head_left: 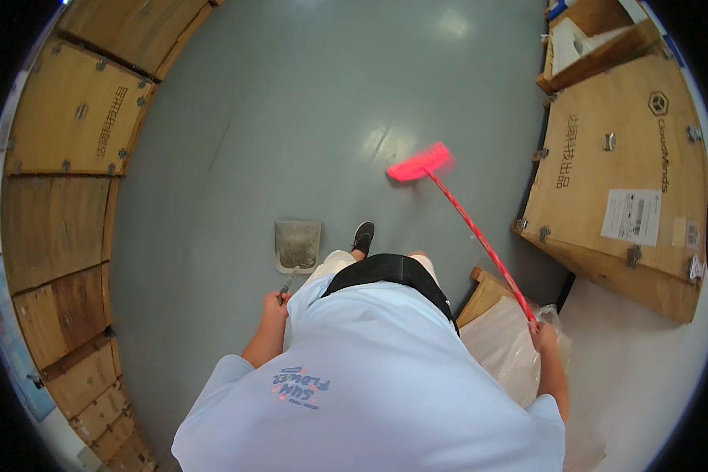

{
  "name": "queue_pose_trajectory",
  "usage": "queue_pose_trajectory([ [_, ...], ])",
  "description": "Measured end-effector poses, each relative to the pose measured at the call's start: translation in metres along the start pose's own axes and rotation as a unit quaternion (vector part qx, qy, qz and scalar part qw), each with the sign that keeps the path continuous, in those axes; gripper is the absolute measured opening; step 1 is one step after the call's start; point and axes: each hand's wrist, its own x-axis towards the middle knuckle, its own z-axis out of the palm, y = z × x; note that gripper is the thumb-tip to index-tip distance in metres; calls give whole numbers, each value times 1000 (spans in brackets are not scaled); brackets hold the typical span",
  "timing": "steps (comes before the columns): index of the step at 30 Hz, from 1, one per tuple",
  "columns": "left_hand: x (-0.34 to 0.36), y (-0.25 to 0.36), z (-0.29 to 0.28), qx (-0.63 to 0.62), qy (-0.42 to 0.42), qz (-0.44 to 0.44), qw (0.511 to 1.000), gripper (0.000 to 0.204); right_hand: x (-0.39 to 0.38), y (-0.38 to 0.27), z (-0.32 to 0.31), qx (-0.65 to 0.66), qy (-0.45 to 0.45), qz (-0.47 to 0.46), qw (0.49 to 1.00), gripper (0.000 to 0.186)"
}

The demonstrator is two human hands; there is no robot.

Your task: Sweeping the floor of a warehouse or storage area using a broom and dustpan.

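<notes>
My right hand is closed round the upper end of a broom's long red handle. From there the handle slants up and left to the pink-red head of the broom, slightly blurred over the grey floor. On my left side, my left hand grips the handle of a dustpan. The grey pan is in front of that hand, left of my dark shoe, and its inside looks dusty. Broom head and dustpan are well apart.
Wooden crates line the left side. On the right stands a large wooden crate with metal latches, an open wooden box beyond it. Clear plastic sheeting and a wooden piece lie close by my right arm. Grey floor runs between.
</notes>
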Motion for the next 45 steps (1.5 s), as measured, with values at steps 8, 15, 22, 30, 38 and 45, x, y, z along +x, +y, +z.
queue_pose_trajectory([
  [8, 18, 1, -47, 183, -110, 204, 955, 8, 130, -358, -33, 137, 9, -262, 955, 38],
  [15, -59, -30, -52, -114, -50, -5, 992, 14, 179, -702, -71, 127, 8, -402, 907, 40],
  [22, -79, -84, -83, -229, -6, -35, 973, 17, 173, -774, -44, 37, -106, -398, 911, 36],
  [30, -31, -83, -99, -210, 47, -56, 975, 11, 174, -539, -71, -177, -88, -484, 852, 38],
  [38, -3, -35, -63, 65, 2, 112, 992, 10, 164, -239, -91, -236, -56, -236, 941, 32],
  [45, -18, 0, 41, -27, -17, 39, 999, 4, 63, -43, -89, -216, -49, -30, 975, 31],
])
